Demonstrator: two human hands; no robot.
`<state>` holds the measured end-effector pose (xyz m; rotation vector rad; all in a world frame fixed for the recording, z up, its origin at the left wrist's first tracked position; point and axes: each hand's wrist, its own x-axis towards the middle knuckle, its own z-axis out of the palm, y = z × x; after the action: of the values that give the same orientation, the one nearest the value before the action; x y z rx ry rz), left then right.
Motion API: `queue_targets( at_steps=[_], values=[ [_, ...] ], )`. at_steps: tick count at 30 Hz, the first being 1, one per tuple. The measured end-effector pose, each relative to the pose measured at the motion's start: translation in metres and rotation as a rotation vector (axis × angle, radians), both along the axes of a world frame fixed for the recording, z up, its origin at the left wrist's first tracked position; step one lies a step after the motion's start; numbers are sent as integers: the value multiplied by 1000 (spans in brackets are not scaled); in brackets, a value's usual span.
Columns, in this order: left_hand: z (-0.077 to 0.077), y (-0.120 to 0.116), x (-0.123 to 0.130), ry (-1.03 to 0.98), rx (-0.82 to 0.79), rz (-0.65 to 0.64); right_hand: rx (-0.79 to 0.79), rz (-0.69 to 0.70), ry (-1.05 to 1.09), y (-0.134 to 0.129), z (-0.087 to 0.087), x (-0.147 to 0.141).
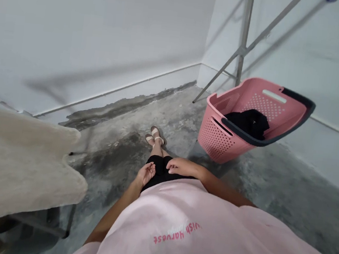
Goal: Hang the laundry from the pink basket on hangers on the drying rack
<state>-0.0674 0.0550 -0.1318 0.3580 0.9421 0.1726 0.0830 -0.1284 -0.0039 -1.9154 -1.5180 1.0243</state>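
My left hand (146, 173) is in front of my lap, palm turned partly up, with its fingers loosely curled and apart and nothing in them. Close beside it, my right hand (181, 167) is over the black shorts (160, 170), back up, fingers a little bent; no object shows in it. A gap separates the two hands. To the right stands a pink laundry basket (218, 142) with a dark grey handle, apart from both hands. Inside the basket lies a bunched piece of black cloth (251, 122).
A metal folding rack (242, 50) leans its legs on the floor behind the basket. At left, a cream fluffy cover (21, 167) hangs over something with dark legs. Grey, stained concrete floor (117, 157) meets white walls (107, 26) in a corner ahead.
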Motion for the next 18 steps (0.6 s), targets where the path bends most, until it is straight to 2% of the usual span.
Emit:
queue_targets(
  at_steps=[2, 3, 5, 7, 9, 11, 12, 14, 16, 18],
  values=[
    [-1, 0, 0, -20, -20, 7, -12, 1, -37, -7, 19, 5],
    [-2, 1, 0, -29, -28, 13, -6, 3, -44, -14, 34, 10],
    [-4, 1, -1, -44, -43, 28, 30, 2, -33, -35, 76, 28],
    [-5, 2, -1, -56, -57, 43, 75, -71, -30, -59, 126, 57],
    [-8, 3, -2, -68, -70, 53, 144, -259, -103, -81, 171, 98],
    [-10, 5, -2, -78, -84, 60, 209, -501, -167, -96, 201, 144],
    [-11, 6, -1, -83, -90, 61, 188, -594, -244, -101, 208, 166],
    [-13, 6, 0, -92, -102, 62, 24, -769, -445, -107, 208, 201],
    [-15, 7, 0, -98, -108, 62, -107, -878, -512, -112, 195, 219],
    [-16, 7, 0, -101, -106, 64, -151, -956, -513, -115, 181, 220]
  ],
)
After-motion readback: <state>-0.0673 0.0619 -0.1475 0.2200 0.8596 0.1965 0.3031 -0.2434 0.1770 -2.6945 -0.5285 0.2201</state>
